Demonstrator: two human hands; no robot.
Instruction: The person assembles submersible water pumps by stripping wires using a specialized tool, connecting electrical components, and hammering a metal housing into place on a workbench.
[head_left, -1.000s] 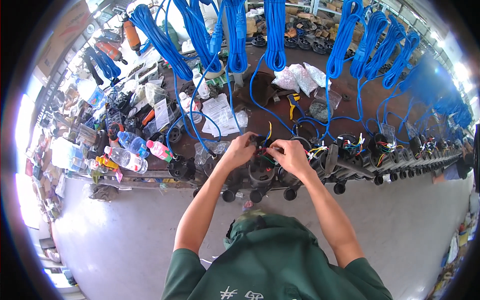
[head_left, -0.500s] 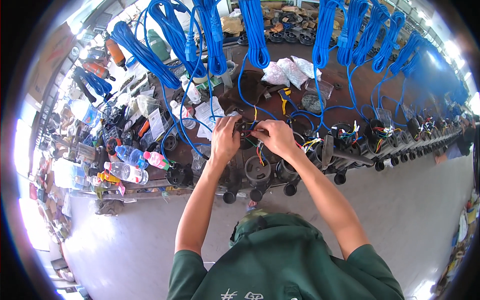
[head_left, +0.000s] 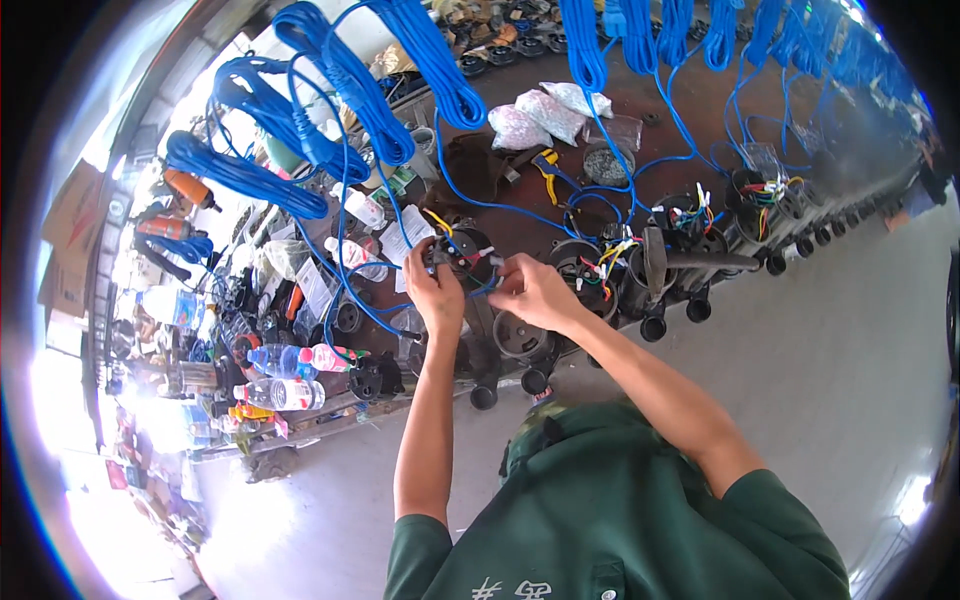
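My left hand (head_left: 436,292) grips the edge of a black round housing part (head_left: 466,246) with its fingers curled over it. Colored wires (head_left: 440,222), one of them yellow, stick up out of this part. On its right side my right hand (head_left: 538,292) is closed in a pinch on a thin wire beside a small white connector; the fingers partly hide the wire's end. Just below the hands sits an open black motor housing (head_left: 520,335). To the right stands another black housing (head_left: 580,262) with red, yellow and white wires.
Bundles of blue cable (head_left: 430,60) hang above the bench. A hammer (head_left: 690,260) lies across the housings at right. Yellow-handled pliers (head_left: 547,175), bags of pale beads (head_left: 550,115) and a round tub (head_left: 608,165) stand behind. Plastic bottles (head_left: 280,394) crowd the left.
The view has turned, so the bench slants up to the right. My right hand has drawn slightly away from the left, and the black part now shows between them.
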